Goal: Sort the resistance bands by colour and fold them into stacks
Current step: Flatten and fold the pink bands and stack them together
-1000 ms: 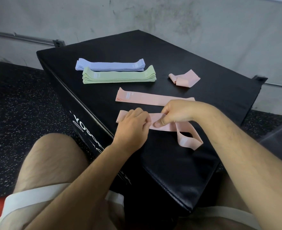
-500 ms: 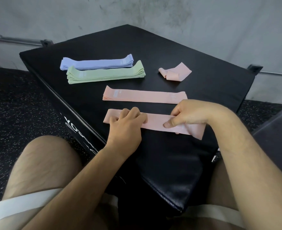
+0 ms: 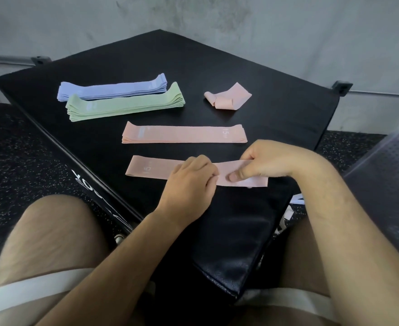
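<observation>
A pink band (image 3: 151,170) lies flat along the near part of the black padded box (image 3: 276,109). My left hand (image 3: 191,182) presses on its middle with curled fingers. My right hand (image 3: 262,163) pinches the band's right end between thumb and fingers. Behind it lies a flat stack of pink bands (image 3: 184,135). A crumpled pink band (image 3: 226,97) sits at the far right. A green stack (image 3: 125,105) and a purple stack (image 3: 113,88) lie side by side at the far left.
The box's front-left edge (image 3: 80,165) drops to speckled rubber floor (image 3: 17,149). A grey wall (image 3: 193,17) rises close behind. A dark perforated seat (image 3: 386,175) is at the right. My bare knees flank the box's near corner.
The twisted, looped right end of the near pink band has been pulled out straight and laid flat. My right hand slid right along it; my left hand shifted right toward the middle.
</observation>
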